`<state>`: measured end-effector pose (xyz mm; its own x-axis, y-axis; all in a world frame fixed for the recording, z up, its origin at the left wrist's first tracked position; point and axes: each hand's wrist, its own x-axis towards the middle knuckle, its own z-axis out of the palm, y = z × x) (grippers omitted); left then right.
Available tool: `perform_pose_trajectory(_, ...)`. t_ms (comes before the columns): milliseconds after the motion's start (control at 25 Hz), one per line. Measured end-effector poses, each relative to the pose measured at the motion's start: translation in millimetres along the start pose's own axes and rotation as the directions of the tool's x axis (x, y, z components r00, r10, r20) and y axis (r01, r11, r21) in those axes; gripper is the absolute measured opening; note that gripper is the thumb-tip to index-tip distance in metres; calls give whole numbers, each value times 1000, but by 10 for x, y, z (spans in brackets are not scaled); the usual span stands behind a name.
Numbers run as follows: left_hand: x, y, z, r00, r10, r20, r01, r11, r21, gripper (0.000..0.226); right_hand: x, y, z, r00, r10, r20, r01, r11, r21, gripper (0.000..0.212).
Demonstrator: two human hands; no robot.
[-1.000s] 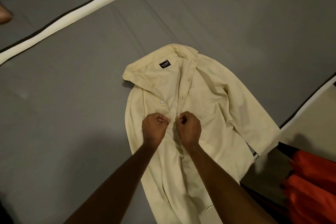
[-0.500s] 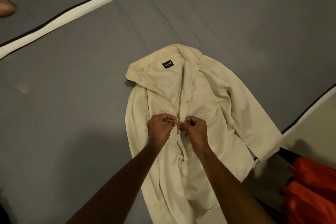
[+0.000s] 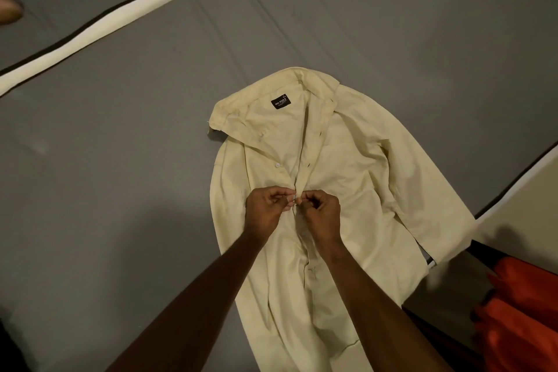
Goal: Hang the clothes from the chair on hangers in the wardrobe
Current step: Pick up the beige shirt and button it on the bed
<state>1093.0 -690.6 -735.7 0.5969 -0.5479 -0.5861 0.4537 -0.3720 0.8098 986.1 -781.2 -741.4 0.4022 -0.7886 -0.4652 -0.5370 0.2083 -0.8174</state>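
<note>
1. The cream shirt [image 3: 347,190] lies flat on the grey mattress [image 3: 120,190]; both hands meet at its placket, covering the middle.
2. Left and far of the shirt, bare mattress lies open.
3. Far left, a cream band [image 3: 120,13] crosses.
4. Near right, orange fabric [image 3: 519,317] crowds the mattress edge.

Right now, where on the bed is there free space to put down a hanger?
The grey sheet is bare left of the shirt, and beyond its collar up to the cream strip. It is crowded at the placket, where both hands pinch, and at right by the orange cloth.
</note>
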Motion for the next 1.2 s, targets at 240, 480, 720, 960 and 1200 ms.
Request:
perform_pose_trajectory(240,47,7,10,998,-48,-43,49,999,6,11,-2,-56,-56,994,96,47,-101,987,129,14)
perform_pose_trajectory(480,66,26,-4,991,-117,-57,118,993,5,9,-20,-165,-26,994,102,36,-107,973,203,5)
perform_pose_trajectory(720,104,32,27,972,-208,-112,193,973,-125,22,-42,-179,24,989,144,40,-149,946,287,8)
perform_pose_trajectory(960,128,12,-43,977,-207,-59,192,962,-192,29,-21,-229,5,986,128,108,-152,954,258,7)
perform_pose_trajectory(1200,112,0,-125,983,-178,39,182,964,-196,28,5,-219,77,980,195,41,-199,974,108,13)
